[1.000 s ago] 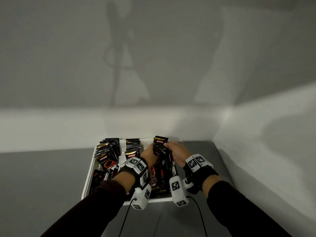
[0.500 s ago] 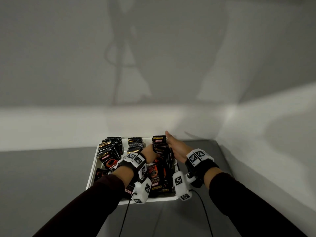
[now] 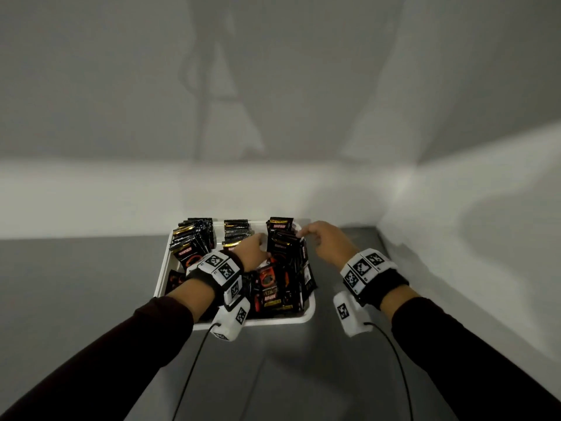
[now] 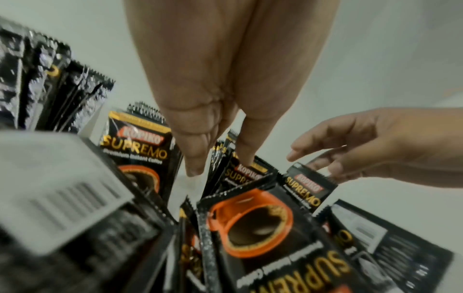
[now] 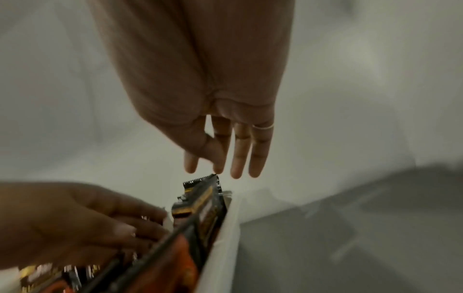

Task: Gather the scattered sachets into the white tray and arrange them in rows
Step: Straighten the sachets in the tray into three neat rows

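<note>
White tray (image 3: 307, 317) low in the centre of the head view, on a grey tabletop (image 3: 91, 284), packed with black Kopiko Supremo coffee sachets. Three upright rows along the far side: left row (image 3: 194, 241) leaning toward the upper left, middle row (image 3: 236, 230), right row (image 3: 280, 227) against the tray's far right corner. Loose pile of sachets (image 3: 273, 287) filling the near half, several tilted, one face up with an orange cup printed on it.

Left hand (image 3: 253, 252) over the middle of the tray, just left of the right row, fingers pointing down and fairly straight, thumb and forefinger a little apart; forefinger tip touching the top edge of a standing sachet (image 4: 246, 174) in the left wrist view, nothing gripped. Right hand (image 3: 326, 240) above the tray's right edge, fingers extended and loosely together, tips just above the serrated top of the outermost sachet (image 5: 203, 190) in the right wrist view; contact cannot be told, nothing held. Thin ring (image 5: 263, 127) on one finger of that hand. Marker-covered bands (image 3: 364, 268) on both wrists, dark sleeves, cables trailing toward the lower edge of the frame.
</note>
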Demonstrator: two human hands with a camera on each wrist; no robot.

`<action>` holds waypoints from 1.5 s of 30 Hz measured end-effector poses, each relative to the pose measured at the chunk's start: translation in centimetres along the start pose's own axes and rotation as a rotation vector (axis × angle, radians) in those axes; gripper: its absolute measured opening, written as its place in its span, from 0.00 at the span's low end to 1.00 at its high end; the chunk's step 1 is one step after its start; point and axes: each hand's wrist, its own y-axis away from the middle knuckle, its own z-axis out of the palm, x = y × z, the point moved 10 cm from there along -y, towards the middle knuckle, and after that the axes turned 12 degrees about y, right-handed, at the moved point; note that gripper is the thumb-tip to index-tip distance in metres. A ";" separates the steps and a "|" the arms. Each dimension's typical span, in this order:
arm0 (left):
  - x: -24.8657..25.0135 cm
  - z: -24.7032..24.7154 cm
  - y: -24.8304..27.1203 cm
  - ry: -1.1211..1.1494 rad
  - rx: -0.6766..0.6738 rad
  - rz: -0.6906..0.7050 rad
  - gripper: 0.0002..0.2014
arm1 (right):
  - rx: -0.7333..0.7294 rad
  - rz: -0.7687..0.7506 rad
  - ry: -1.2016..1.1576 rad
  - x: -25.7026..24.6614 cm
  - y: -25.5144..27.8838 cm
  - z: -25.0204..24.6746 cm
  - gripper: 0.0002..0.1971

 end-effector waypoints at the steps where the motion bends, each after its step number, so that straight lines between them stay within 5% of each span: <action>1: 0.0 -0.2 0.7 0.017 0.012 0.028 0.23 | -0.017 -0.051 0.072 -0.3 0.3 0.2 0.26; 6: -0.7 -1.3 5.5 -0.038 0.065 0.192 0.20 | -0.046 -0.156 0.233 -1.3 0.7 1.0 0.19; 14: -3.2 -4.4 9.4 -0.067 0.178 0.241 0.16 | 0.047 -0.180 0.401 -2.3 0.8 -1.1 0.07; 18: -5.2 -7.2 10.1 -0.138 0.263 0.181 0.14 | 0.201 -0.171 0.472 -3.8 1.5 -5.6 0.06; 22: -6.9 -7.5 10.8 -0.198 0.228 0.108 0.15 | 0.349 -0.202 0.245 -7.6 2.0 -7.4 0.07; 28: -5.2 -3.5 12.3 -0.386 0.051 0.359 0.26 | 0.159 -0.135 0.098 -11.6 -1.6 0.2 0.08; 36: -5.2 -1.7 11.9 -0.592 -0.005 0.390 0.22 | -0.125 -0.060 0.237 -11.8 -4.4 7.1 0.12; 40: -4.8 -1.5 11.4 -0.628 0.001 0.433 0.20 | -0.005 -0.012 0.119 -10.9 -3.3 5.5 0.21; 45: -2.9 -2.3 12.9 -0.512 0.087 0.646 0.13 | 0.152 0.088 -0.035 -8.6 1.5 3.0 0.07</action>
